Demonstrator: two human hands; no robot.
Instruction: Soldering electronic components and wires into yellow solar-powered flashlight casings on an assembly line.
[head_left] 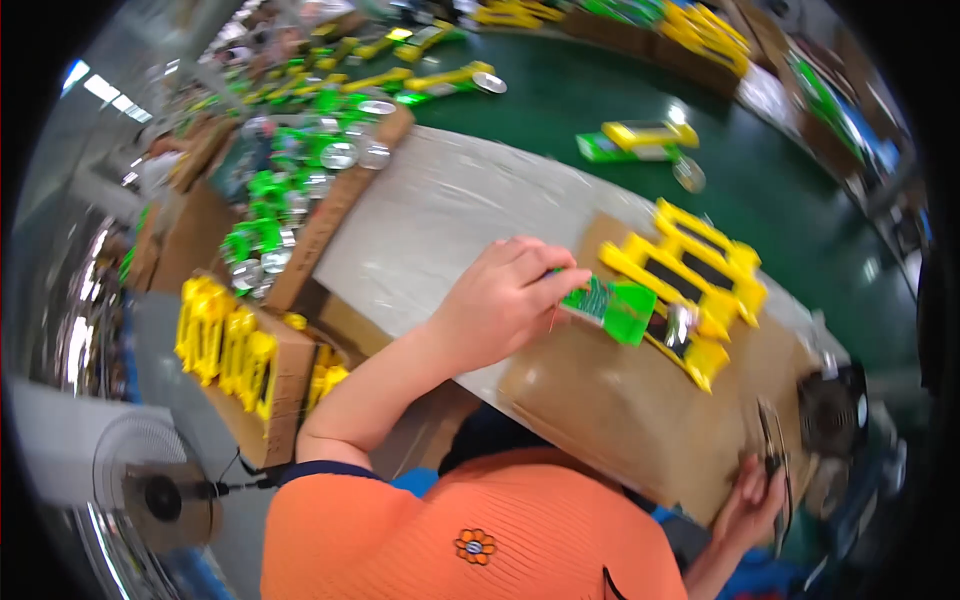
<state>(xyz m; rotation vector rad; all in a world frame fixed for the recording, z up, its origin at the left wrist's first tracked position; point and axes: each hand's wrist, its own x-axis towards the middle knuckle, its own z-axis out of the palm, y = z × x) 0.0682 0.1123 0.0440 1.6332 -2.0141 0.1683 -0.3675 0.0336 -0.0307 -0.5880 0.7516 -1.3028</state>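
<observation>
My left hand (pixel 515 295) is closed in a pinch over the middle of the table. It grips the left end of a green plastic casing (pixel 630 312) with a small green circuit board (pixel 590 298) showing. A thin reddish wire hangs below the fingers. Just right of it, yellow plastic frames (pixel 690 255) with dark panels lie on brown cardboard. A shiny round metal part (pixel 680 325) sits among them. At the table's right edge, my right hand (pixel 752 500) has its fingers around a slim tool with a dark grip and thin metal tip (pixel 771 450); blur hides its exact kind.
Left stands a carton (pixel 340 215) of green parts with silvery discs, above a box (pixel 285 385) of yellow frames. One green-and-yellow assembly (pixel 640 140) rests on the green surface beyond the table. A black fan-like device (pixel 832 408) is at right, a grey fan (pixel 160 490) at lower left.
</observation>
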